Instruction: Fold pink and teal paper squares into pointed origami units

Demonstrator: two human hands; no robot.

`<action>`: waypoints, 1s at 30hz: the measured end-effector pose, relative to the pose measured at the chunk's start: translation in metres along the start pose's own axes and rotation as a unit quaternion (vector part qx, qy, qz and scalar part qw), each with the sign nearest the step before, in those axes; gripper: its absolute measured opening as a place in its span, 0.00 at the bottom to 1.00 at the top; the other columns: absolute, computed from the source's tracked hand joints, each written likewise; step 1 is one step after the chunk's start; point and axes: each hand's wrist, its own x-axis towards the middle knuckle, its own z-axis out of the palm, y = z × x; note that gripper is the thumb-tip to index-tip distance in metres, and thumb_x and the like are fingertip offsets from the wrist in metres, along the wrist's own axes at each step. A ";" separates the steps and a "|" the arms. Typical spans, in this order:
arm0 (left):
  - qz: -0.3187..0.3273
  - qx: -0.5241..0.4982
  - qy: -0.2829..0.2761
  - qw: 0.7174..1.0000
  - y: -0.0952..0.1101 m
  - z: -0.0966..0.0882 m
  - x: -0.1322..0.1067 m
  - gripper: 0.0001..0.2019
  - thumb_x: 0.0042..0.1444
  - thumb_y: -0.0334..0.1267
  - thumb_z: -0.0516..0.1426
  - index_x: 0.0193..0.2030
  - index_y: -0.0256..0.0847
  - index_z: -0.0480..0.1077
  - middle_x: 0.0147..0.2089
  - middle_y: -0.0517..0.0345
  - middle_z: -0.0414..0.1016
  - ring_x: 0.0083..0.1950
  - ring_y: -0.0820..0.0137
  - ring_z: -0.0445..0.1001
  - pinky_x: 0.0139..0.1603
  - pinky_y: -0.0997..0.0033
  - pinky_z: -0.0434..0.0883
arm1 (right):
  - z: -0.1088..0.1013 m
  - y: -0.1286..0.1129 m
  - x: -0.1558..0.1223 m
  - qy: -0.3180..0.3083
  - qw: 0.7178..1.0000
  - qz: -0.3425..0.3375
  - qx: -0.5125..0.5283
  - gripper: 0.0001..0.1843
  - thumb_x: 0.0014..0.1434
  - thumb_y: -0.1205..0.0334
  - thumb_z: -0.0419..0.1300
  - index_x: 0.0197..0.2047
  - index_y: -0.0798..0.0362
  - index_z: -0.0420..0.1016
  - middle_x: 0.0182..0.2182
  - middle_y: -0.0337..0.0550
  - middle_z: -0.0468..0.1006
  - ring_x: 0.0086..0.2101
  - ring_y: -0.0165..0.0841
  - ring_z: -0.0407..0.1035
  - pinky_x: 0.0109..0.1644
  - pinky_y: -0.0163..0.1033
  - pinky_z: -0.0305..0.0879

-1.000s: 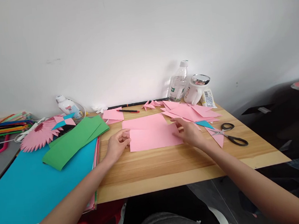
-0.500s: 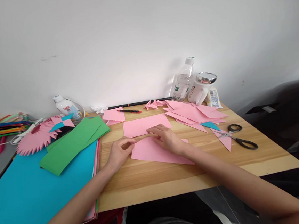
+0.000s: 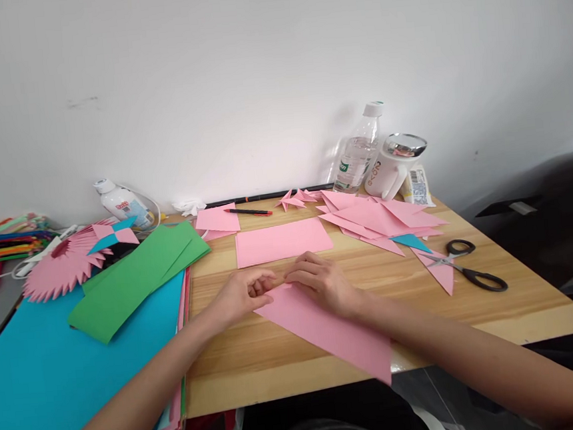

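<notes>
While left hand (image 3: 243, 296) pinches paper (image 3: 337, 331), capped bottle (image 3: 359, 156)

Pinching the far tip of a slanted pink sheet (image 3: 337, 331) with left grip (image 3: 243, 296), right grip (image 3: 323, 285) laid over it, fingertips almost meeting. Resting on the wooden worktop (image 3: 239, 363) (overhanging the near edge at one corner). Just beyond, a flat pink rectangle (image 3: 281, 241); scissors (image 3: 472, 269) well to the right.

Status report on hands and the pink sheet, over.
Left hand and right hand pinch pink sheet at far corner. Sheet slanted, near corner overhangs table. Nothing in the way.
</notes>
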 end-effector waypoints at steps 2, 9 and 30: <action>0.004 0.026 0.002 1.000 0.000 0.005 0.000 0.06 0.47 0.34 0.58 0.33 0.40 0.73 0.23 0.65 0.65 0.23 0.76 0.60 0.23 0.76 0.60 | -0.004 0.000 0.007 -0.031 0.999 -0.005 -0.015 0.13 0.65 0.70 0.49 0.38 0.53 0.74 0.34 0.45 0.79 0.37 0.37 0.67 0.36 0.41 0.67; 0.114 0.152 0.015 0.982 -0.005 0.009 -0.009 0.17 0.55 0.37 0.59 0.52 0.43 0.69 0.35 0.59 0.72 0.32 0.72 0.68 0.33 0.72 0.68 | -0.012 0.003 0.010 -0.032 0.994 0.040 0.096 0.09 0.58 0.74 0.52 0.35 0.53 0.71 0.34 0.46 0.78 0.36 0.34 0.70 0.39 0.39 0.69; 0.317 0.167 -0.024 0.933 -0.015 0.004 -0.002 0.12 0.61 0.34 0.55 0.49 0.39 0.75 0.58 0.43 0.70 0.60 0.63 0.68 0.58 0.62 0.67 | -0.019 0.007 -0.004 -0.061 0.944 0.177 0.273 0.08 0.60 0.61 0.59 0.39 0.54 0.77 0.35 0.44 0.75 0.27 0.27 0.64 0.29 0.33 0.61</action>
